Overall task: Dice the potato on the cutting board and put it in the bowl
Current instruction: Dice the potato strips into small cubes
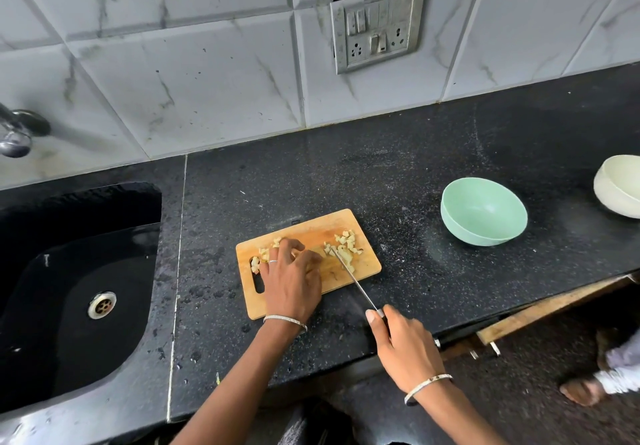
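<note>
Black speckled stone made up the counter (398, 174), glossy and flecked with pale grains. On it lay the board (367, 266), a pale wooden rectangle with rounded corners and a slot handle at its left end. The potato (346, 245) lay on the board in small, rough, yellowish cubes, with one heap near the right end and a thinner scatter beside the slot.

The left hand (291, 282) rested on the middle of the board. Its fingers were curled down over a piece of potato, holding it against the wood. A thin ring sat on one finger and a metal bangle circled the wrist.

The right hand (401, 344), also bangled, was wrapped round the handle of the knife (353, 280), with one digit laid forward along it. The narrow steel blade ran slantwise up to the right heap, its tip among the cubes. Whether the edge met the wood could not be told.

Right of the board and well apart from it stood the green bowl (483, 216), smooth, round and mint-coloured. Farther right, the white bowl (620, 185) was cut off by the frame's edge.

Left of the counter a black sink (69, 271) with rounded walls held a steel drain (101, 305), and a chrome tap (17, 133) hung above it. Behind rose glossy, grey-veined white tiles (207, 63) and a dull metal switch plate (377, 25).
</note>
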`<state>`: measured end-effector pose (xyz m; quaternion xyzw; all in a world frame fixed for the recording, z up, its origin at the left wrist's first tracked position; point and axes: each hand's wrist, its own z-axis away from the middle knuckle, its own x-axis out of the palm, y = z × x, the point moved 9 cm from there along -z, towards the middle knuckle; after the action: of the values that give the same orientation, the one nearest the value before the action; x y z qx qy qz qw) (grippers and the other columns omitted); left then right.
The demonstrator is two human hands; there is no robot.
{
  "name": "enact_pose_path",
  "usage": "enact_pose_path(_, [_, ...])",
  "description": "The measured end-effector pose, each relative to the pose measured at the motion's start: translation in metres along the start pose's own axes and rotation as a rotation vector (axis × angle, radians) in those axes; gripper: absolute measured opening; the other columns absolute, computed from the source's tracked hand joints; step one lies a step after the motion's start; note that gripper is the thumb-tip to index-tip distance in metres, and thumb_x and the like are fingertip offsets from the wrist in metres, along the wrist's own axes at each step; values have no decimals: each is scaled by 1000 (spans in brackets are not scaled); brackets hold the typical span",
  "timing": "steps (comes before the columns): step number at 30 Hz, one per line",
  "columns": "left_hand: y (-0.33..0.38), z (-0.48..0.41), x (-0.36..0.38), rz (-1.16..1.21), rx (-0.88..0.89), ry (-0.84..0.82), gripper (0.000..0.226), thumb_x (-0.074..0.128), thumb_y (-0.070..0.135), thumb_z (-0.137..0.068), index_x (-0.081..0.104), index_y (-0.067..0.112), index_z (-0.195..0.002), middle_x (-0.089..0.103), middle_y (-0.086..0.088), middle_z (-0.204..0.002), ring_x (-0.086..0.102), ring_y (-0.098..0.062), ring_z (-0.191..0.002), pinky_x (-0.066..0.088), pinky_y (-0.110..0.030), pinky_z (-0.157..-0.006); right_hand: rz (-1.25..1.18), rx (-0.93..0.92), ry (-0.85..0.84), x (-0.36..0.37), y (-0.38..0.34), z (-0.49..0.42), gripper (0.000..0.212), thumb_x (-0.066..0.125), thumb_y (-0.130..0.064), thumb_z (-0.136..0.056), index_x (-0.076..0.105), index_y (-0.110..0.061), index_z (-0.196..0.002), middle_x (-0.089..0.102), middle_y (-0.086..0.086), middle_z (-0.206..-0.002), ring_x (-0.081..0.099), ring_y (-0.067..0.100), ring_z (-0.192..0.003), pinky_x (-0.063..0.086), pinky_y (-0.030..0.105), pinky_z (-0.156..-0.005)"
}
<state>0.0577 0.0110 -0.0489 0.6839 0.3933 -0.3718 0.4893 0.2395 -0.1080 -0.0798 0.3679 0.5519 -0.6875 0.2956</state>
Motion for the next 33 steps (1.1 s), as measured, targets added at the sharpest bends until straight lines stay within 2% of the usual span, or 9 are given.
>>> enact_pose_path(3, [-1,2,-1,-7,-42,15,45,63,20,-70,56,31,-113,48,4,-118,46,-23,-103,24,-35,-79,12,-62,-66,3,-11,-3,40,29,-56,-100,44,-24,-82,59,-2,-71,62,28,-81,36,39,-63])
enact_pose_path(6, [-8,-1,1,4,-111,-37,57,60,23,-71,46,33,-126,51,8,-120,44,-21,-111,30,-46,-90,8,-63,-121,8,-7,-3,44,32,-60,-97,42,-22,-75,49,-5,-60,60,28,-76,40,40,-65])
enact_pose_path(11, [-13,-10,11,-75,-38,-128,49,60,45,-80,44,35,-126,57,11,-126,43,-19,-122,23,-48,-93,32,27,-124,-3,16,-5,46,36,-59,-94,40,-20,-70,53,-2,-63,55,28,-69,46,41,-66])
enact_pose_path(14, [-14,-17,18,-109,-65,-174,50,60,54,-82,47,34,-126,59,10,-126,41,-19,-126,22,-49,-96,59,70,-140,-11,25,-11,45,37,-59,-94,43,-19,-73,56,-2,-69,57,31,-76,47,40,-68])
enact_pose_path(16, [-11,-22,18,-143,-48,-182,47,60,53,-84,51,34,-126,60,9,-124,41,-18,-126,23,-49,-97,74,97,-133,-14,29,-17,44,37,-57,-94,44,-18,-74,57,1,-73,60,35,-82,47,40,-70])
enact_pose_path(22, [-4,-31,15,-158,-16,-206,41,65,48,-83,60,33,-121,63,9,-115,48,-18,-116,24,-42,-86,55,126,-135,-8,25,-33,44,37,-54,-96,43,-17,-72,58,4,-77,60,36,-84,43,40,-68])
enact_pose_path(29, [-5,-31,18,-124,-53,-200,41,66,47,-82,60,33,-120,63,8,-115,52,-18,-114,25,-42,-87,-13,141,-131,-3,14,-35,44,36,-54,-96,44,-19,-71,60,5,-77,58,34,-81,44,40,-68])
enact_pose_path(33, [-6,-30,19,-118,-63,-203,42,66,46,-82,59,32,-121,62,9,-116,52,-17,-114,25,-41,-88,-4,114,-159,3,6,-36,43,35,-54,-98,41,-20,-70,61,7,-81,59,35,-86,43,40,-70])
